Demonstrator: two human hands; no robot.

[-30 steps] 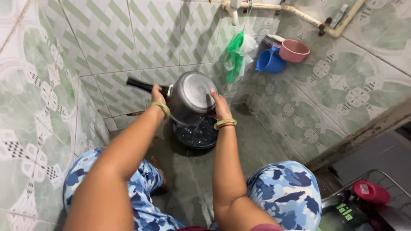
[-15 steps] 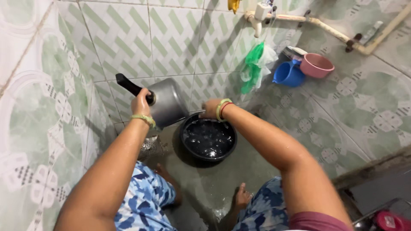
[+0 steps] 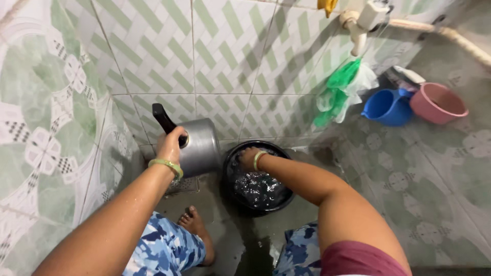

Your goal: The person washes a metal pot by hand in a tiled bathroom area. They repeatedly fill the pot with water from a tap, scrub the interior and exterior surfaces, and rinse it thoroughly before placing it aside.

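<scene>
Two bare hands are at work over a wet floor (image 3: pixel 235 240). Left hand (image 3: pixel 171 145) is closed round the black handle (image 3: pixel 163 118) of a metal pot (image 3: pixel 200 145), held tilted just left of a black basin (image 3: pixel 258 179). Right hand (image 3: pixel 248 157) dips into the basin's water, fingers hidden, so its grip cannot be told. A tap (image 3: pixel 360 23) hangs above right.

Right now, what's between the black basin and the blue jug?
In the head view, only wet floor and a green and clear plastic bag hanging under the tap lie between the basin and the jug.
</scene>
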